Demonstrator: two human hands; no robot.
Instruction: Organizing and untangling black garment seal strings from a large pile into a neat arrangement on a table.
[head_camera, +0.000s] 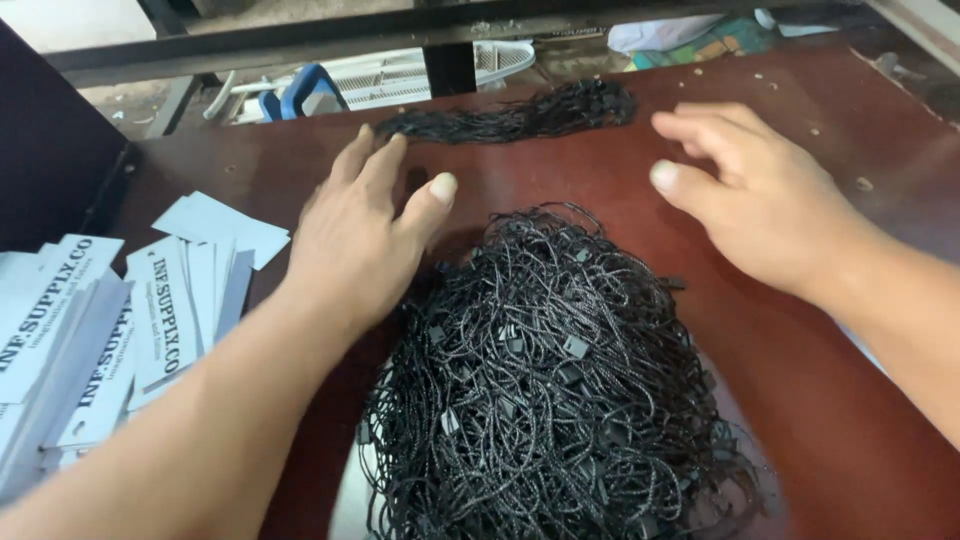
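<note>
Black cord pile sits nearest the camera, bottom centre: a tangled heap of thin black loops with small black plastic clasps mixed in, lying on the bench.

Left hand: open, fingers spread and stretched forward, palm down, holding nothing. Heel of the hand is just beside the pile's upper left edge, can't tell if it touches. Fingertips reach the near end of the cord bundle, touching it or just short of it. Thumb points right, over bare bench.

Right hand: also open and empty, fingers loosely curled, palm down, hovering above the bench to the upper right of the pile. Clear gap between it and the pile. Its fingertips sit just right of the bundle's far end.

Cord bundle: same black cord, laid out as a straight, narrow strand along the far edge of the bench, well apart from the big pile.

Bench is dark red-brown, scuffed, a few pale specks.

Left side: stack of white paper tags with black print, fanned out loosely, near the left forearm, apart from the cords.

Beyond the bench: dark metal frame bar, white plastic rack below it.
</note>
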